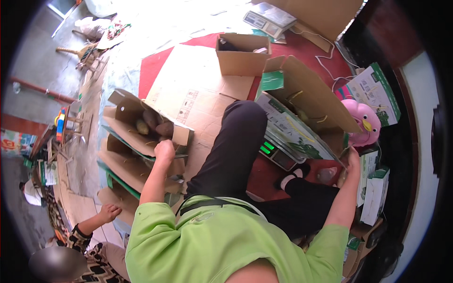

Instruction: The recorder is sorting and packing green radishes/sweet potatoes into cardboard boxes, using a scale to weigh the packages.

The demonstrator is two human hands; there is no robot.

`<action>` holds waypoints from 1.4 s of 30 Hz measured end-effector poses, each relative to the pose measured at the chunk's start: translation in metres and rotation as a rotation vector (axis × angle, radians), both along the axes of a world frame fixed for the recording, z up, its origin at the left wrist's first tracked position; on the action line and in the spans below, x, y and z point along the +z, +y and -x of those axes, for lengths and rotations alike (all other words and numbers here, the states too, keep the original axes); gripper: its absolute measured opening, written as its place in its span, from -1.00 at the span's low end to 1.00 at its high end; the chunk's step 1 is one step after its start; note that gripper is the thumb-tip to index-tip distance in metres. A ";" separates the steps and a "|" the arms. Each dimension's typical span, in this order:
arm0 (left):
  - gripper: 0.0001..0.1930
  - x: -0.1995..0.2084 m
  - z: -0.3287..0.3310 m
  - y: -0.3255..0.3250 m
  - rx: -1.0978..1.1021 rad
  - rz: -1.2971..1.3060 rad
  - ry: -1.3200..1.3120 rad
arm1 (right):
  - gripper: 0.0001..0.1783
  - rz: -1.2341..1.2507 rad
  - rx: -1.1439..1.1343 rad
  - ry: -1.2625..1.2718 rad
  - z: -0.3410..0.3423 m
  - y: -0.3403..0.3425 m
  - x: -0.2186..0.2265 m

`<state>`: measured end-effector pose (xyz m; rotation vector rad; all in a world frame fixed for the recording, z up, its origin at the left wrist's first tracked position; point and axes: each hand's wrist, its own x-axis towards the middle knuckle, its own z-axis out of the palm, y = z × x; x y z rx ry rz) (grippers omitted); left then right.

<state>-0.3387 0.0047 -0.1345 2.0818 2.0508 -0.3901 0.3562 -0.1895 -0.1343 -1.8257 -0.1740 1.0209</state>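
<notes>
My left hand is closed at the near edge of an open cardboard carton on the left. What its fingers hold, if anything, is hidden. Several reddish-brown sweet potatoes lie in that carton, one of them yellower. On the right, a large open carton with white and green printing and yellow cord handles stands on a digital scale with a lit green display. My right hand grips its near right corner. A pale, roundish lump partly shows inside it.
More open cartons stand close beside the left one. A smaller box and another scale are farther back. To the right sit a pink toy duck and white-green cartons. Another person's hand is at lower left.
</notes>
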 end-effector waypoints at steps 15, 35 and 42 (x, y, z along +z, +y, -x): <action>-0.52 0.100 -0.222 0.123 0.080 0.425 -1.450 | -0.64 0.048 -0.072 0.060 0.023 0.008 0.024; -0.61 0.057 -0.310 0.157 0.145 0.450 -1.193 | -0.63 -0.074 -0.073 0.119 0.009 0.011 -0.007; -0.69 0.045 -0.278 0.170 0.345 0.448 -1.528 | -0.73 -0.242 -0.059 0.064 0.023 0.036 0.042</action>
